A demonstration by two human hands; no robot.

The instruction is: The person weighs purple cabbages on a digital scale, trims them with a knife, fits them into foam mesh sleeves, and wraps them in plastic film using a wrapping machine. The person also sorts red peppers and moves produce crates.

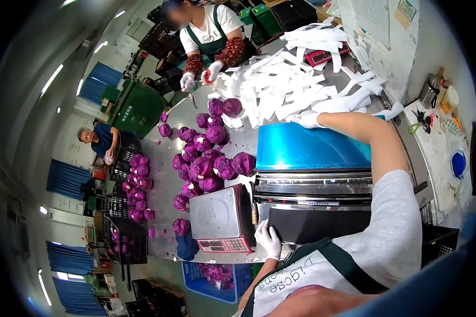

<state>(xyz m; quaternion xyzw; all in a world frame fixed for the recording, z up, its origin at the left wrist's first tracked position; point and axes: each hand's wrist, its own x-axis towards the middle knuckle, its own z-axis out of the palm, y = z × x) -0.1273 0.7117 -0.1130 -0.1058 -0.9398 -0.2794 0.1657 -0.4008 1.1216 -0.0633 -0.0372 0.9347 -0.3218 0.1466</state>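
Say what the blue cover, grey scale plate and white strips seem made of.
Blue cover: glossy metal or plastic, given bright reflections. Grey scale plate: probably satin steel, from its soft sheen. White strips: perhaps paper or foam, matte, some bent.

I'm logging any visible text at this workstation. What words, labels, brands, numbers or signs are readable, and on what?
"igcse": on the wearer's shirt front; nearby letters are unclear.
Too small or blurred to read: lettering on the other person's shirt, white print on the green bin, the scale's keypad, the machine's label strip and the wall papers.
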